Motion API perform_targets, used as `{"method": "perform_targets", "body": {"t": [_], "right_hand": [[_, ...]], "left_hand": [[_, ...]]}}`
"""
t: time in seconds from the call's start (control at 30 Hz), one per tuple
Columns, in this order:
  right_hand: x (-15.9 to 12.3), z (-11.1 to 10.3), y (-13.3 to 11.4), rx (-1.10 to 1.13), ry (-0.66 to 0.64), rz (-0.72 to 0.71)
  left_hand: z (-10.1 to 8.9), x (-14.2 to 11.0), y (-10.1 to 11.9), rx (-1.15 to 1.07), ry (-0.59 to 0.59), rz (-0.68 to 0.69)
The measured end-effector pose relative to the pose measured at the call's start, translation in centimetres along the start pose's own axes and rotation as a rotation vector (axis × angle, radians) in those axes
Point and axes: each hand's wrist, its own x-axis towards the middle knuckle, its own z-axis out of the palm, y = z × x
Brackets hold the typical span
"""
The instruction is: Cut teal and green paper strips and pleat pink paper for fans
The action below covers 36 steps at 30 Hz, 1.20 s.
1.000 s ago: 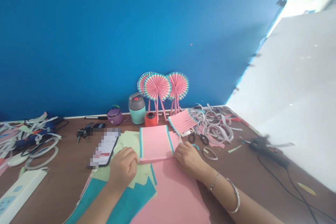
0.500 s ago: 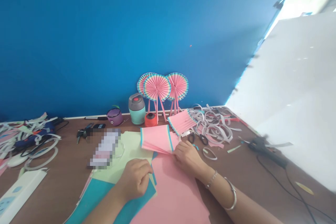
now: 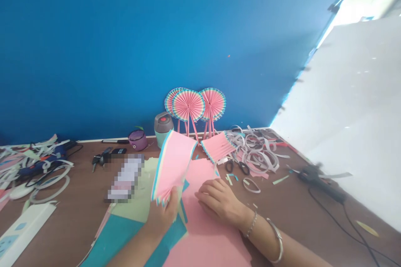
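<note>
My left hand [image 3: 163, 212] grips a pink paper strip [image 3: 175, 156] with blue and cream edges, thumb over its lower end. Several narrow pleats are bunched at that end, while the rest stands up unfolded and tilted. Palm down on a large pink sheet [image 3: 209, 242], my right hand [image 3: 219, 202] has its fingers loosely bent and holds nothing I can see. Beneath and left of my hands lie a teal sheet [image 3: 115, 233] and a pale green sheet [image 3: 134, 208]. A second pleated pink strip [image 3: 218, 147] lies farther back.
Round pink paper fans [image 3: 188, 105] stand against the blue partition [image 3: 125, 50]. A lidded cup [image 3: 163, 125] and purple pot [image 3: 137, 139] are nearby. Curled paper strips [image 3: 257, 152] and black-handled scissors [image 3: 243, 168] lie right, a corded glue gun [image 3: 326, 183] beyond. A phone [image 3: 125, 177] lies left.
The pink strip has been lifted and turned from lying near my right hand to standing in my left hand. My right hand has let go of it and moved slightly toward me.
</note>
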Motion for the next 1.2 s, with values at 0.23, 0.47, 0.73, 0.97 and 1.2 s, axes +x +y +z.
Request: {"method": "perform_targets", "body": {"t": [0.23, 0.47, 0.73, 0.97, 1.2], "right_hand": [[-0.8, -0.1, -0.6, -0.067, 0.393, -0.115], [-0.3, 1.2, 0.1, -0.029, -0.034, 0.057], [-0.7, 0.7, 1.9, 0.102, -0.276, 0.241], [-0.2, 0.4, 0.6, 0.127, -0.325, 0.142], [-1.0, 1.0, 2.1, 0.079, -0.284, 0.17]], "left_hand": [[-0.9, 0.3, 0.8, 0.483, 0.332, 0.245], [1.1, 0.3, 1.5, 0.67, -0.019, 0.279], [0.9, 0.5, 0.4, 0.518, -0.195, 0.356], [1.3, -0.1, 0.6, 0.536, -0.163, 0.412], [0.7, 0.1, 0.6, 0.416, -0.253, 0.321]]}}
